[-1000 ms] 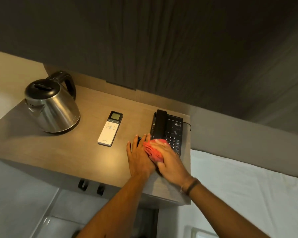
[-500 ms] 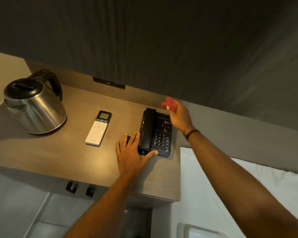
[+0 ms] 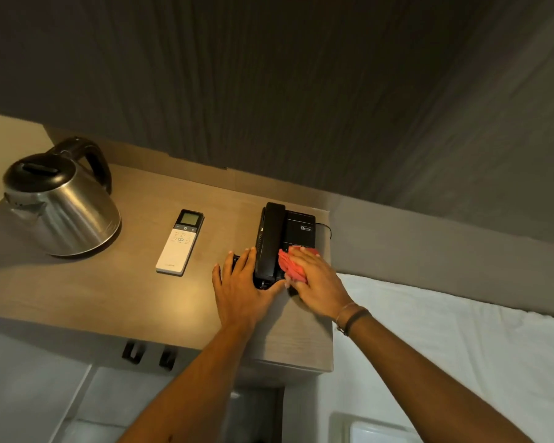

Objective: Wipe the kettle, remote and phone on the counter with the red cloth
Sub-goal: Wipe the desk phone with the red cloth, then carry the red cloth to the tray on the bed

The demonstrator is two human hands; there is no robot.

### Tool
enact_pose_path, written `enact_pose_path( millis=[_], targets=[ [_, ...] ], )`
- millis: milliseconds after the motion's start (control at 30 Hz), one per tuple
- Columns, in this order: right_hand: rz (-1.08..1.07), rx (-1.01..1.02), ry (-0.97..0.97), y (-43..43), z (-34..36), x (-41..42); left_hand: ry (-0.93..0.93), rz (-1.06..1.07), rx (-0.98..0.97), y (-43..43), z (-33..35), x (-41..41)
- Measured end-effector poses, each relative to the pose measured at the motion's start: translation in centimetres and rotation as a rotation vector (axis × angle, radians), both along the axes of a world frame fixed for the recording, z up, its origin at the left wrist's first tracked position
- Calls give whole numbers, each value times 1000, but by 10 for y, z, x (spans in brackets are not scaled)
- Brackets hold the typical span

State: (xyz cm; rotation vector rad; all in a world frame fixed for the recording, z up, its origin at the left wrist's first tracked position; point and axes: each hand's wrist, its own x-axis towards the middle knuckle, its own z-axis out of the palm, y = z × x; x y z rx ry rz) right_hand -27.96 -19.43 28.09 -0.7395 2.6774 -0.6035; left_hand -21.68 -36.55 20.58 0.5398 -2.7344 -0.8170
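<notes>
Wiping the phone (image 3: 288,238) at the worktop's (image 3: 109,292) right edge, the right hand (image 3: 314,279) presses the red cloth (image 3: 290,266) under flat, closed fingers; left hand (image 3: 243,289), fingers spread, steadies it. Kettle (image 3: 61,203) (far-left corner) and remote (image 3: 180,242) seemingly remain.

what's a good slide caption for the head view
Right hand presses red cloth on black phone; left hand steadies it.

Phone (image 3: 298,230) keypad under red cloth (image 3: 291,266)
</notes>
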Motion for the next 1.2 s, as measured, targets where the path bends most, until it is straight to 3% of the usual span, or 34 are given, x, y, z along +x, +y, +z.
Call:
enact_pose_path(
  millis=[100,167,200,267,367,467,567,667,767,867,967,1033,1100,1200],
  targets=[
    [-24,-226,-291,14,28,3,13,-1,1,-1,0,-1],
    [-245,-474,-476,19,54,-3,24,8,3,-2,-1,0],
    [-378,-580,-482,21,62,-10,28,10,1,-2,-2,0],
    [-481,-644,-295,15,70,-28,32,10,-9,-3,-4,-2],
    [-392,-426,-20,-8,51,-45,7,2,-14,-4,-4,-3],
    [-152,79,120,-20,-2,-23,-14,-5,-28,-4,-4,-3],
    [-96,57,220,-11,-32,16,-33,-7,-48,-4,-5,-4],
    [-111,-33,112,1,-37,46,-66,-40,-50,-5,-6,-3],
    [-211,-337,-173,6,-12,71,-81,-78,-7,-7,-1,-3],
    [-555,-821,-418,9,22,109,-94,-92,127,-8,13,1],
    [-899,-1265,-581,25,22,158,150,-93,314,-2,38,27],
    [-1038,-1499,-693,40,10,192,302,-241,388,17,48,69],
    [-1146,-1635,-760,57,0,224,140,-421,630,46,58,122],
    [-1262,-1697,-803,87,-20,268,-422,-551,1071,96,59,171]
  ],
)
